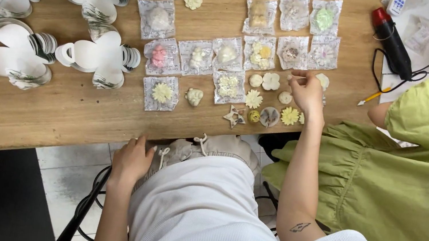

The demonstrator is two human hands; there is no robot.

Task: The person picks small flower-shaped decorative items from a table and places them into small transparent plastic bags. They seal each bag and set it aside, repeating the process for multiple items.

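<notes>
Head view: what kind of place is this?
Probably a small craft workshop. A wooden table holds bagged flower ornaments, white cup-shaped cutouts and a glue gun. The right hand picks among loose flowers; the left hand rests on the lap.

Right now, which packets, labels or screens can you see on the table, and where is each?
Clear plastic packets: rows across the table's middle, squarish, each holding a small flower-shaped piece, white, cream, pink or green.
White device with blue buttons: top right edge, only partly in view.
Right hand: fingers on loose flower pieces beside the packets.
</notes>
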